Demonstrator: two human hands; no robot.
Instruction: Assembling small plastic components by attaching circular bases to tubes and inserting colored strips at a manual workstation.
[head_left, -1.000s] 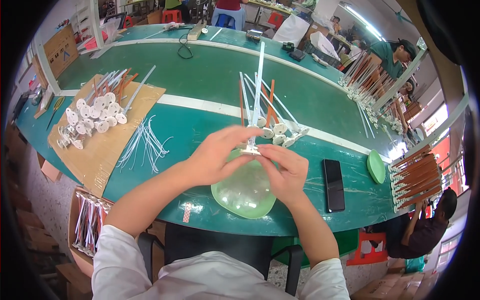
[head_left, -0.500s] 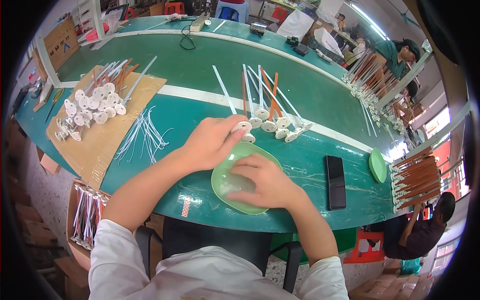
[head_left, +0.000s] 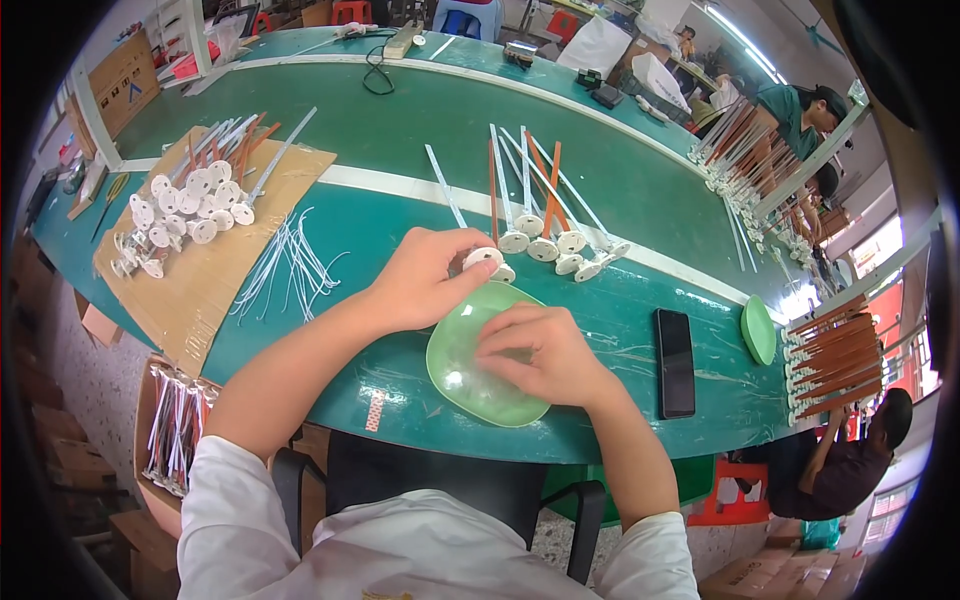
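A round white disc (head_left: pixel 482 259) with a long pale strip (head_left: pixel 444 185) is pinched between the thumb and fingers of my left hand (head_left: pixel 432 278), just beyond the far rim of a light green bowl (head_left: pixel 447 385). Over that bowl is my right hand (head_left: pixel 548 352), its fingers curled toward the thumb; what they hold, if anything, is too small and blurred to make out. Small pale bits seem to lie in the bowl. Several similar white discs (head_left: pixel 543 249) with grey and brown strips lie together behind the bowl, their strips pointing away from me.
Left, a cardboard sheet (head_left: pixel 190 325) carries a heap of white discs (head_left: pixel 200 200); thin white ties (head_left: pixel 288 268) lie beside it. A black phone (head_left: pixel 675 362) and a second green bowl (head_left: pixel 758 330) are at right. A box of strips (head_left: pixel 178 425) stands below left. Other people are at right.
My right hand has lifted slightly and moved right within the bowl, its fingers drawing together from a looser spread. My left hand keeps its hold on the disc, almost unmoved.
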